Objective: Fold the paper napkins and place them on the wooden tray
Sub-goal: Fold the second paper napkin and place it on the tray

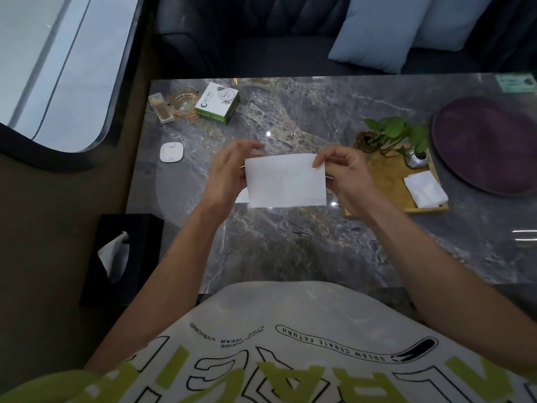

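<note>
Both hands hold a white paper napkin point(286, 180) above a marble table point(290, 242): left hand point(229, 173) grips its left edge, fingertips partly hidden behind the sheet; right hand point(344, 175) pinches the top-right corner. Folded napkins point(425, 189), perhaps several, lie on the wooden tray point(386, 181) w/ a plant point(398, 132); tray's left end is hidden by the right hand.

Table point(290, 242): grey veined marble, polished, glossy w/ glints. Napkin point(286, 180) at centre: thin white matt paper, soft. Tray point(386, 181) right: pale wood, smooth, satin. Folded napkins point(425, 189) on it: same matt paper. Far-left ashtray point(183, 102): clear amber glass, shiny. Far-right mat point(488, 144): purple, matt.
</note>
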